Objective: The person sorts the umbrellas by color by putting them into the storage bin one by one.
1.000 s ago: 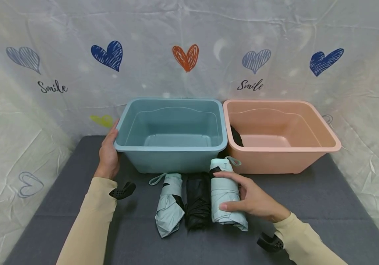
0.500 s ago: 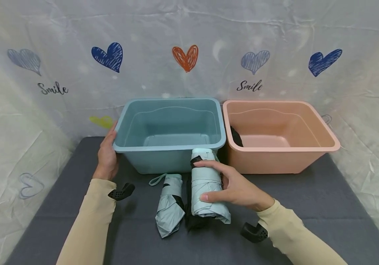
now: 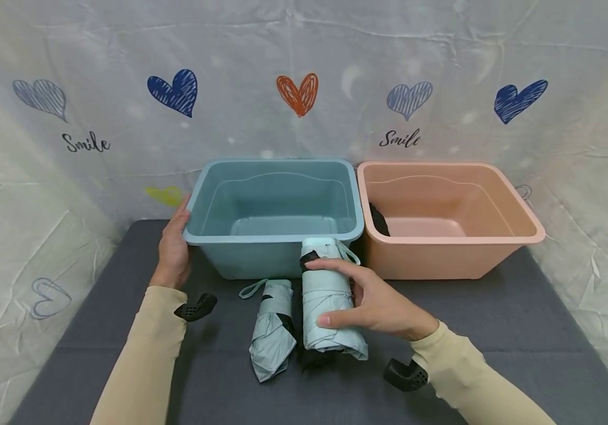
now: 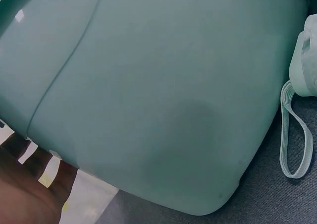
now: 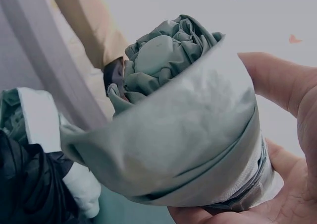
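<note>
My right hand (image 3: 375, 301) grips a folded pale-blue umbrella (image 3: 327, 295) round its side, thumb toward the near end. The umbrella is held above a folded black umbrella (image 3: 314, 359), mostly hidden beneath it, and overlaps the front of the blue tub (image 3: 251, 260) in the head view. Its bunched end (image 5: 158, 55) faces the right wrist camera. To the left lies another folded pale-blue umbrella (image 3: 272, 333) with a wrist loop (image 4: 297, 130). My left hand (image 3: 173, 248) touches the blue tub's left side with fingers extended along the outer wall.
A peach tub (image 3: 426, 260) stands right beside the blue one, with a dark object (image 3: 378, 221) partly visible inside at its left. Both tubs sit on a dark grey cloth-covered table (image 3: 219, 389), against a white heart-printed curtain (image 3: 240, 77).
My right hand has lifted the pale-blue umbrella and carried it left, from beside the black umbrella to over it. During the last half second it shifts only slightly. My left hand stays at the tub.
</note>
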Action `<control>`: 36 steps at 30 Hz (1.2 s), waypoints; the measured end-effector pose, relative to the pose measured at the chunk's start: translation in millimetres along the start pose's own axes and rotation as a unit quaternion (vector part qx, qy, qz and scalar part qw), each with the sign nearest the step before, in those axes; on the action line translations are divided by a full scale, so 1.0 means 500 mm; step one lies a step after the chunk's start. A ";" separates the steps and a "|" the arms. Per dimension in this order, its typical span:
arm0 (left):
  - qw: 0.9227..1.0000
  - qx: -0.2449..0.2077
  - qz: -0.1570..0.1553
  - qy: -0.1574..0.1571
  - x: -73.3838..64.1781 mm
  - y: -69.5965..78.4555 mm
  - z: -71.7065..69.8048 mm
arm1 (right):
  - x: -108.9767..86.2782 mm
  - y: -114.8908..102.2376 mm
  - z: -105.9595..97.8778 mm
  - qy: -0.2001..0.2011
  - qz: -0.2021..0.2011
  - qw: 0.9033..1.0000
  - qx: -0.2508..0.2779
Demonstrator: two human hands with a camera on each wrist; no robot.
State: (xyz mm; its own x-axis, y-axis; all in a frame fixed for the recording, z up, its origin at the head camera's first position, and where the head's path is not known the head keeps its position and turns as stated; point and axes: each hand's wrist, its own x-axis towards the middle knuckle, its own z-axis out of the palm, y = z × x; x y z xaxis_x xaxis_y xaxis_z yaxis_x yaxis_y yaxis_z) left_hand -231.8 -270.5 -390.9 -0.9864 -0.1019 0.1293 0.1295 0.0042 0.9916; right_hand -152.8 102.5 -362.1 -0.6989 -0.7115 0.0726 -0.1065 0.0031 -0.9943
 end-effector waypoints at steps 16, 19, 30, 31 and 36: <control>1.000 0.009 -0.003 0.004 -0.003 0.001 -0.003 | 0.103 -0.052 -0.004 -0.017 -0.028 0.999 -0.022; 1.000 0.008 0.000 0.007 -0.002 0.001 0.000 | 0.150 -0.064 -0.011 -0.011 -0.030 0.999 -0.036; 1.000 -0.013 0.008 0.001 0.003 0.001 0.009 | 0.314 -0.072 -0.014 0.021 -0.004 1.000 -0.004; 1.000 -0.016 0.010 0.001 0.004 0.000 0.009 | 0.327 -0.071 -0.011 0.026 0.003 1.000 0.003; 0.999 -0.028 0.017 0.001 0.007 -0.003 0.010 | 0.393 -0.063 0.004 0.060 0.026 0.998 0.009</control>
State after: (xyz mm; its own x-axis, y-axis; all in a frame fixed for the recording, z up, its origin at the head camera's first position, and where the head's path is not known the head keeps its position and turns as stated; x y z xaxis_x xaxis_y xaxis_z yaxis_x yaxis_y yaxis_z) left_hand -235.9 -265.8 -392.1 -0.9811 -0.1044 0.1627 0.1683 -0.0471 0.9846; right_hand -285.2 -38.7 -316.4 -0.7833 -0.6209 0.0293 -0.0558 0.0233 -0.9982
